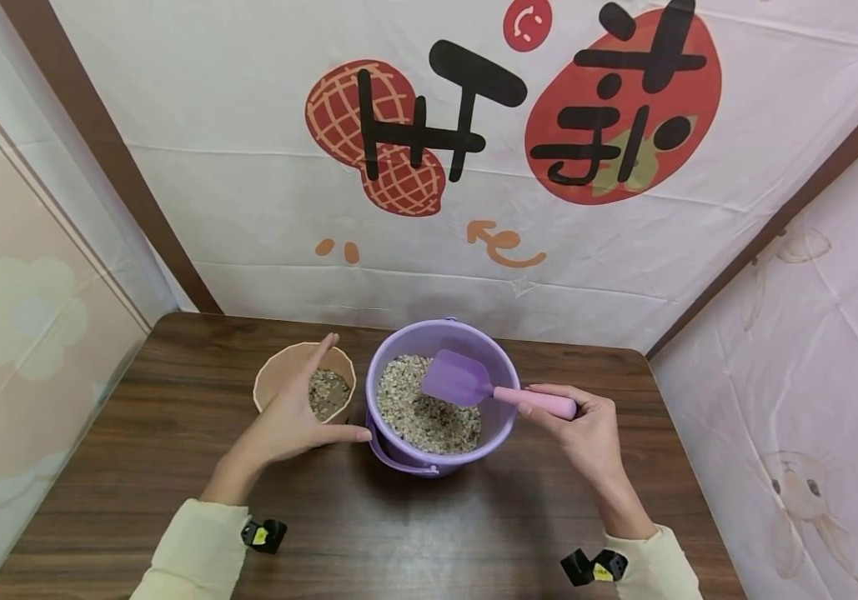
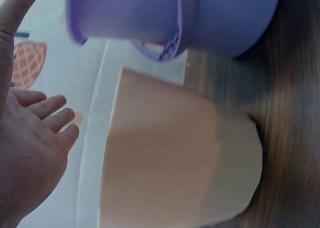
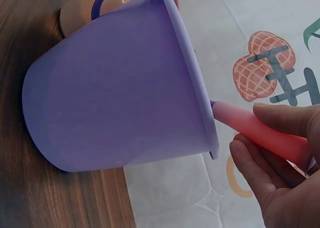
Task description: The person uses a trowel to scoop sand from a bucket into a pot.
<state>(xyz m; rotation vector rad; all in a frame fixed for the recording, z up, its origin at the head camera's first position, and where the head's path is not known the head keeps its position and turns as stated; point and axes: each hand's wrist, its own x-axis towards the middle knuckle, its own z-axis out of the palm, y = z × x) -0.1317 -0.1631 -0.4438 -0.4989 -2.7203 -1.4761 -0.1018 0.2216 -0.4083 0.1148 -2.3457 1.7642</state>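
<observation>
A toy shovel with a purple blade (image 1: 459, 379) and pink handle (image 3: 257, 130) is gripped by my right hand (image 1: 592, 433) between thumb and fingers. Its blade lies over the coarse, sand-like gravel (image 1: 421, 408) inside a purple bucket (image 3: 120, 88). My left hand (image 1: 293, 417) hovers over the near side of a peach-coloured pot (image 1: 278, 371), fingers extended and thumb spread out to the bucket's rim. Some darker gravel (image 1: 328, 393) shows at the bottom of the pot, partly hidden by that hand. The bucket's handle (image 1: 398, 462) hangs down on its near left side.
Both containers stand side by side toward the back of a dark wooden table (image 1: 429, 542). Right behind the table hangs a white printed cloth (image 1: 248, 208), and more cloth closes off the left and right sides.
</observation>
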